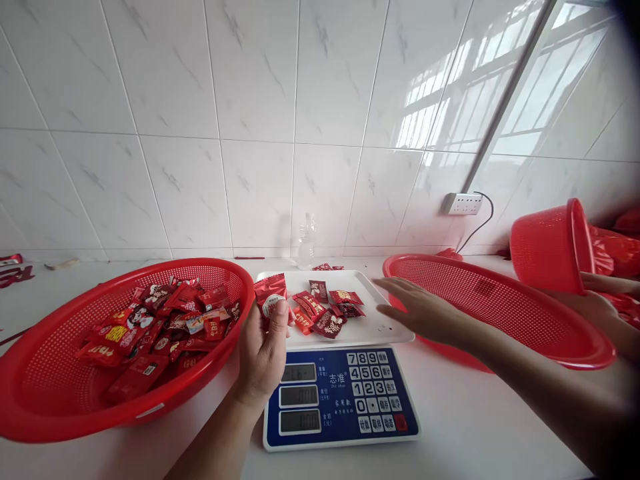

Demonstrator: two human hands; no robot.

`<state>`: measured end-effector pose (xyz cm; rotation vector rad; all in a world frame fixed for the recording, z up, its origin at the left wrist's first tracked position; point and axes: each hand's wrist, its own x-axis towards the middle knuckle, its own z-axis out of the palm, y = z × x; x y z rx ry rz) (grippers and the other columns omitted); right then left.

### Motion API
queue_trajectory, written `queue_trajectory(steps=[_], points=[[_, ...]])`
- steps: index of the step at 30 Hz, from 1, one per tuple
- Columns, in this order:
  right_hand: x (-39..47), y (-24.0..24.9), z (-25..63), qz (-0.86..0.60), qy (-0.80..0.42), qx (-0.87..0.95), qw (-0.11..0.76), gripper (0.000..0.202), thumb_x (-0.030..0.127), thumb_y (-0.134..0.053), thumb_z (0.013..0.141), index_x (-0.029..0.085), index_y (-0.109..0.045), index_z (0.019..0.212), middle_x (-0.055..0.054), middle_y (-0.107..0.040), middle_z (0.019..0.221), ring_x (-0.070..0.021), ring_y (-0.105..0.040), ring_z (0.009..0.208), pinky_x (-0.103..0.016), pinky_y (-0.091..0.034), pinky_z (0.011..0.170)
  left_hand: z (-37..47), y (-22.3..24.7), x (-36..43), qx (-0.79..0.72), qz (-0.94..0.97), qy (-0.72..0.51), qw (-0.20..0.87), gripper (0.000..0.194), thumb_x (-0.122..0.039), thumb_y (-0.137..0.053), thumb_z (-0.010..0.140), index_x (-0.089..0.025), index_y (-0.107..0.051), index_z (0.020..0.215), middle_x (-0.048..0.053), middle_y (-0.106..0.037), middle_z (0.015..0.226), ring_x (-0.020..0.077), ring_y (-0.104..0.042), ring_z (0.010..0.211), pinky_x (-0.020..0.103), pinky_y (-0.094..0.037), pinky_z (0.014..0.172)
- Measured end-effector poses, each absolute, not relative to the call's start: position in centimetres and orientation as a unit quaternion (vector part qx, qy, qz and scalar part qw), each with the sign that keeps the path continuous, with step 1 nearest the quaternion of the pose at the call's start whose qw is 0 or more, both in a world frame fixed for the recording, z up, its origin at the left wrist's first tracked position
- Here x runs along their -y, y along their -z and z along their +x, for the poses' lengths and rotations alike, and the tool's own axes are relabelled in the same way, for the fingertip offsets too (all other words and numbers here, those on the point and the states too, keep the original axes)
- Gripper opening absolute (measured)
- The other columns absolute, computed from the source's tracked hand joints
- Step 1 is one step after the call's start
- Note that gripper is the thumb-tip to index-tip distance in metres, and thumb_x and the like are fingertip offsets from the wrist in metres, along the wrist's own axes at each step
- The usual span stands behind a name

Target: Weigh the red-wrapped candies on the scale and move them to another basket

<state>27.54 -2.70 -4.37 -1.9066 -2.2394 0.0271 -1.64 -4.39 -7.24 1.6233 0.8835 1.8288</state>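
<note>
My left hand (265,357) is closed around a red candy packet (271,293) with a white round label, over the left edge of the scale's white tray (367,333). On that tray lies a small group of red and dark-red wrapped candies (327,323). My right hand (425,307), its fingers stretched out and holding nothing, hovers by the tray's right edge. Below the tray is the blue scale panel (343,398), with keys and three displays. A red basket (175,407) filled with wrapped candies stands to the left of my left hand.
Behind my right arm sits another red basket (465,287). Another person's hand (580,307) is at a smaller red basket (545,247) on the far right. A clear plastic bottle (307,241) stands near the tiled wall, which carries a power strip (463,204).
</note>
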Motion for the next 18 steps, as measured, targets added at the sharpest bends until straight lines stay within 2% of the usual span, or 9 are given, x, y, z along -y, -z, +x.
queue_trajectory(steps=[2, 4, 7, 10, 13, 18], points=[[2.0, 4.0, 25.1, -0.596, -0.047, 0.798, 0.076, 0.07, 0.066, -0.04, 0.087, 0.031, -0.035, 0.148, -0.004, -0.029, 0.158, -0.0327, -0.019, 0.145, -0.054, -0.025, 0.114, -1.6, 7.1, 4.3, -0.328, 0.599, -0.68, 0.267, 0.037, -0.052, -0.046, 0.095, -0.02, -0.05, 0.076, -0.003, -0.05, 0.063, 0.0122, -0.048, 0.055, 0.025, -0.041, 0.055], [1.4, 3.7, 23.1, -0.555, -0.079, 0.826, 0.054, 0.065, 0.064, -0.043, 0.087, 0.036, -0.039, 0.146, 0.0, -0.03, 0.157, -0.0311, -0.017, 0.146, -0.052, -0.025, 0.114, -1.6, 7.0, 4.3, -0.328, 0.596, -0.682, 0.27, 0.038, -0.053, -0.047, 0.094, -0.02, -0.049, 0.075, -0.003, -0.05, 0.063, 0.0122, -0.048, 0.055, 0.025, -0.041, 0.054], [0.7, 3.6, 21.3, -0.518, -0.1, 0.848, 0.047, 0.055, 0.054, -0.044, 0.09, 0.035, -0.045, 0.142, -0.003, -0.04, 0.152, -0.0303, -0.035, 0.139, -0.046, -0.035, 0.11, -1.7, 7.0, 4.4, -0.33, 0.591, -0.682, 0.276, 0.038, -0.052, -0.046, 0.094, -0.02, -0.049, 0.075, -0.003, -0.05, 0.062, 0.0122, -0.048, 0.055, 0.025, -0.041, 0.055], [0.6, 3.8, 20.7, -0.501, -0.089, 0.858, 0.065, 0.044, 0.041, -0.042, 0.091, 0.031, -0.057, 0.131, -0.006, -0.055, 0.135, -0.0254, -0.054, 0.12, -0.04, -0.042, 0.102, -1.8, 7.0, 4.4, -0.331, 0.59, -0.68, 0.281, 0.037, -0.052, -0.047, 0.094, -0.02, -0.051, 0.076, -0.002, -0.051, 0.064, 0.0124, -0.049, 0.056, 0.025, -0.042, 0.057], [0.6, 4.2, 20.9, -0.516, -0.055, 0.85, 0.091, 0.037, 0.039, -0.038, 0.092, 0.029, -0.064, 0.117, -0.008, -0.063, 0.12, -0.0264, -0.06, 0.106, -0.041, -0.048, 0.088, -1.8, 7.1, 4.3, -0.326, 0.591, -0.679, 0.287, 0.037, -0.052, -0.047, 0.094, -0.02, -0.05, 0.075, -0.002, -0.051, 0.064, 0.0127, -0.048, 0.056, 0.025, -0.041, 0.056], [1.1, 3.6, 23.0, -0.587, 0.036, 0.794, 0.15, 0.039, 0.041, -0.032, 0.093, 0.029, -0.064, 0.112, -0.008, -0.067, 0.11, -0.0255, -0.064, 0.087, -0.037, -0.048, 0.069, -1.8, 7.1, 4.3, -0.327, 0.595, -0.679, 0.279, 0.036, -0.05, -0.047, 0.095, -0.02, -0.051, 0.077, -0.003, -0.05, 0.063, 0.0127, -0.048, 0.056, 0.026, -0.04, 0.056]])
